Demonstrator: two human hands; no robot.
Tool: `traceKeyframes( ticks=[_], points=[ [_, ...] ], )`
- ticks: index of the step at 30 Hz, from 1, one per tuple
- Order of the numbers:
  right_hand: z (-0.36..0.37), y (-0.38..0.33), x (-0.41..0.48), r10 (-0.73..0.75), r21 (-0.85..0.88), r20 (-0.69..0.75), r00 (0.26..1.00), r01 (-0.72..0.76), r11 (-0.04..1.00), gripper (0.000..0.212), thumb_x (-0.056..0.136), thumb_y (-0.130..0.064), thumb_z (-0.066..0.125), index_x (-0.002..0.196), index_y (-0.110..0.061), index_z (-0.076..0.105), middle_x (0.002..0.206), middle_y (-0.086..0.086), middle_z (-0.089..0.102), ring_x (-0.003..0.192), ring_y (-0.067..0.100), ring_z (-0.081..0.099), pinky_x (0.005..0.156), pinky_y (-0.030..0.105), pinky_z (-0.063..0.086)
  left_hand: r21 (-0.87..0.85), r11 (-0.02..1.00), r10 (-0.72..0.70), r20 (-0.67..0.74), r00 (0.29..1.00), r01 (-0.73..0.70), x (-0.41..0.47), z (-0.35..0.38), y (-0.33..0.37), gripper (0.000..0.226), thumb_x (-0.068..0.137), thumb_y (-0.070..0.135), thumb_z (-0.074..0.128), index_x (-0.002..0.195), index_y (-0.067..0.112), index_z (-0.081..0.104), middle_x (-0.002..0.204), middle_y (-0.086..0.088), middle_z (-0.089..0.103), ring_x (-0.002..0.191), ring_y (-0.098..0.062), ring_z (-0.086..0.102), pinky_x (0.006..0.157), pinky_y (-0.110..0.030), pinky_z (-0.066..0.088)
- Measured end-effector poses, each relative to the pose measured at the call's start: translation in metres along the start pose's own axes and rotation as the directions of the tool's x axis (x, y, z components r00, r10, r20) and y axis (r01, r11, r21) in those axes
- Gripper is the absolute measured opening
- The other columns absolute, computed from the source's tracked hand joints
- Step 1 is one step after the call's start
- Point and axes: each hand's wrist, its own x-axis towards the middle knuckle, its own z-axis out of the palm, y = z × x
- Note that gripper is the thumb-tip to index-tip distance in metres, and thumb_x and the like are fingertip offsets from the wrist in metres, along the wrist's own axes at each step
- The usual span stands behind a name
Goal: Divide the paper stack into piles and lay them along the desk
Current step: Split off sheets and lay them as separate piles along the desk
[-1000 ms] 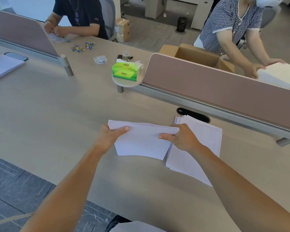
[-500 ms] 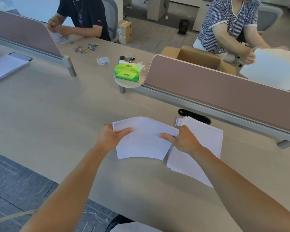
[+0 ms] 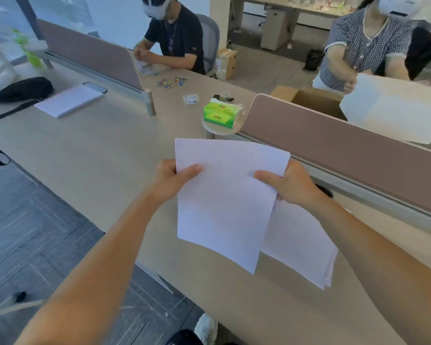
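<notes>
paper sheaf (image 3: 224,202), long axis straight ahead, sides in curled fingers of left hand (image 3: 169,181) and right hand (image 3: 292,186)

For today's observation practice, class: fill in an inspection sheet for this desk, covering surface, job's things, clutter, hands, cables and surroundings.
Surface: pale wooden desk, pink divider panels along its far edge.
Job's things: sheaf of sheets held above the desk; paper stack lying beneath its right side; another paper pile far left.
Clutter: green tissue box, coloured clips, clear box, black bag.
Hands: left hand and right hand each grip the sheaf, thumbs on top.
Cables: nothing seen.
Surroundings: person in black, person in checks, open cardboard box.
</notes>
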Motion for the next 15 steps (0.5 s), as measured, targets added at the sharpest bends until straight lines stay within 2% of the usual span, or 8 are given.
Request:
traceKeyframes(
  ticks=[1, 3, 5, 7, 9, 12, 13, 15],
  points=[
    [-0.004, -0.005, -0.004, -0.024, 0.023, -0.011, 1.0, 0.024, 0.999, 0.01, 0.085, -0.039, 0.073, 0.081, -0.032, 0.067, 0.093, 0.022, 0.071, 0.081, 0.045, 0.067, 0.058, 0.051, 0.055, -0.004, 1.0, 0.016, 0.009, 1.0, -0.016, -0.008, -0.001, 0.001, 0.017, 0.089, 0.025, 0.067, 0.076, 0.015, 0.072, 0.066, 0.016, 0.071, 0.064, 0.002, 0.068, 0.061, -0.018, 0.055],
    [-0.008, -0.014, -0.01, -0.07, 0.072, -0.016, 0.997, 0.071, 0.995, 0.01, 0.087, -0.035, 0.071, 0.08, -0.037, 0.065, 0.092, 0.015, 0.073, 0.082, 0.045, 0.066, 0.058, 0.047, 0.056, 0.006, 0.999, 0.041, -0.005, 0.999, -0.041, -0.022, -0.002, 0.001, 0.027, 0.094, 0.031, 0.061, 0.072, 0.018, 0.069, 0.064, 0.015, 0.07, 0.063, -0.002, 0.066, 0.059, -0.023, 0.054],
    [-0.01, -0.022, -0.011, -0.11, 0.105, 0.011, 0.994, 0.108, 0.989, 0.008, 0.088, -0.033, 0.07, 0.082, -0.036, 0.066, 0.08, 0.004, 0.072, 0.067, 0.041, 0.064, 0.048, 0.035, 0.052, 0.013, 0.998, 0.065, -0.065, 0.996, -0.064, -0.033, -0.002, 0.003, 0.034, 0.09, 0.043, 0.058, 0.069, 0.019, 0.067, 0.061, 0.014, 0.068, 0.06, -0.006, 0.064, 0.057, -0.025, 0.052],
    [-0.009, -0.03, -0.011, -0.143, 0.11, 0.045, 0.989, 0.137, 0.984, 0.007, 0.09, -0.031, 0.069, 0.085, -0.035, 0.064, 0.074, -0.002, 0.069, 0.054, 0.021, 0.062, 0.041, 0.025, 0.047, 0.039, 0.997, 0.071, -0.169, 0.983, -0.065, -0.045, -0.004, 0.009, 0.045, 0.083, 0.054, 0.056, 0.064, 0.014, 0.064, 0.059, 0.012, 0.062, 0.057, -0.008, 0.058, 0.055, -0.027, 0.048],
    [-0.007, -0.04, -0.01, -0.174, 0.111, 0.08, 0.982, 0.165, 0.98, 0.005, 0.092, -0.029, 0.067, 0.09, -0.033, 0.064, 0.075, -0.006, 0.068, 0.048, 0.003, 0.059, 0.042, 0.018, 0.045, 0.099, 0.993, 0.087, -0.247, 0.965, -0.064, -0.056, -0.011, 0.016, 0.047, 0.087, 0.051, 0.057, 0.059, 0.013, 0.058, 0.058, 0.005, 0.055, 0.054, -0.01, 0.052, 0.055, -0.03, 0.044],
    [0.003, -0.058, -0.006, -0.186, 0.126, 0.125, 0.975, 0.17, 0.977, 0.008, 0.093, -0.033, 0.064, 0.096, -0.026, 0.067, 0.082, -0.012, 0.068, 0.058, -0.008, 0.062, 0.052, 0.01, 0.046, 0.152, 0.988, 0.054, -0.327, 0.943, -0.004, -0.069, -0.03, 0.02, 0.046, 0.092, 0.044, 0.059, 0.058, 0.014, 0.058, 0.059, 0.002, 0.057, 0.055, -0.012, 0.055, 0.057, -0.035, 0.048],
    [0.01, -0.062, -0.004, -0.175, 0.155, 0.108, 0.979, 0.158, 0.975, 0.011, 0.094, -0.034, 0.063, 0.096, -0.025, 0.067, 0.085, -0.011, 0.069, 0.064, -0.007, 0.063, 0.057, 0.012, 0.047, 0.146, 0.989, 0.026, -0.342, 0.94, 0.026, -0.073, -0.037, 0.019, 0.05, 0.088, 0.051, 0.06, 0.06, 0.009, 0.061, 0.061, 0.0, 0.059, 0.057, -0.015, 0.057, 0.059, -0.038, 0.052],
    [0.032, -0.066, -0.002, -0.122, 0.276, 0.103, 0.987, 0.09, 0.957, 0.017, 0.096, -0.037, 0.058, 0.094, -0.024, 0.069, 0.091, -0.004, 0.071, 0.077, 0.008, 0.067, 0.069, 0.025, 0.05, 0.105, 0.992, -0.032, -0.369, 0.929, 0.076, -0.08, -0.055, 0.013, 0.07, 0.078, 0.067, 0.06, 0.072, -0.002, 0.064, 0.067, -0.005, 0.065, 0.061, -0.019, 0.062, 0.065, -0.049, 0.056]
  ],
)
